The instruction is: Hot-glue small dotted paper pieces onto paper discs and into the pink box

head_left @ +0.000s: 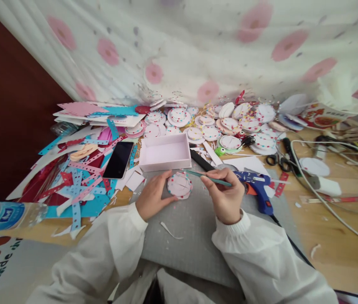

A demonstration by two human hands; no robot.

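Note:
My left hand (153, 193) is closed on the left edge of a small round white paper disc (179, 186), with thumb and finger at its rim. Red and blue dots ring the disc, and thin dark lines cross its middle. In my right hand (228, 196) are slim teal tweezers (194, 172), their tip at the disc's upper edge; whether the tip touches it or grips anything is too small to tell. A shallow white box (165, 164) stands just behind the disc. Under both hands lies a grey cutting mat (191, 240).
A blue glue gun (258, 185) lies right of my right hand, its cord trailing forward. Stacks of dotted discs (179, 116) line the back. At left are a phone (119, 159), paper scraps (77, 185) and a bottle (10, 215). A white cable (312, 185) loops at right.

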